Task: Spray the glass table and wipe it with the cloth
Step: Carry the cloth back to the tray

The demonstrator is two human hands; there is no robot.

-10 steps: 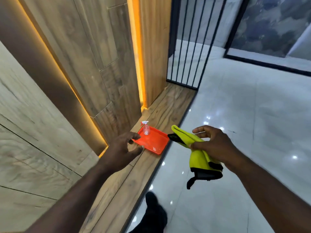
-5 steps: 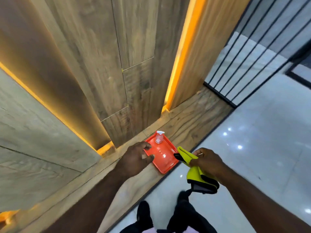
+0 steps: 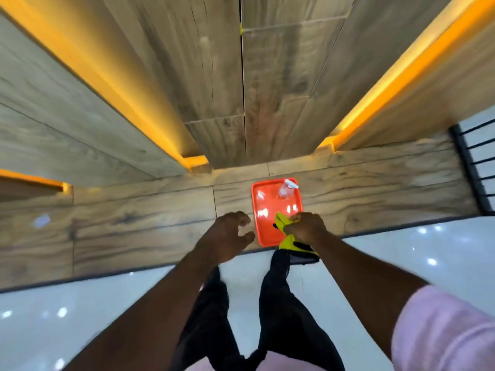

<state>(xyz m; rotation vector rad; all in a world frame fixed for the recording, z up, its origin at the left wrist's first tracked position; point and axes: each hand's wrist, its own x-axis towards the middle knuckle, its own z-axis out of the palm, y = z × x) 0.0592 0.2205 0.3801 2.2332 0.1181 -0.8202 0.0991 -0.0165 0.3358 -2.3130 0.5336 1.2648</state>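
The yellow cloth with black trim (image 3: pixel 291 242) is bunched in the right hand (image 3: pixel 305 226), whose fingers curl round it. One yellow corner pokes out over the near edge of the tray and the rest hangs below the wrist.

Wood-grain wall panels (image 3: pixel 214 76) with glowing amber light strips (image 3: pixel 388 84) fill the upper part of the head view. Below them a wood-grain floor strip (image 3: pixel 134 223) runs across, and nearer still lies a glossy white tiled floor (image 3: pixel 401 250) speckled with light reflections. A black metal railing (image 3: pixel 471 170) stands at the right edge. The person's legs in black trousers (image 3: pixel 281 303) stand on the white floor.

A flat orange rectangular plastic tray (image 3: pixel 263 226) lies on the wood strip. The left hand (image 3: pixel 227 236) hovers just beside the tray's left edge, its fingers loosely bent, thumb apart, holding nothing. A small clear spray bottle with a white nozzle (image 3: pixel 285 190) sits in the tray's far right corner, apart from both hands.
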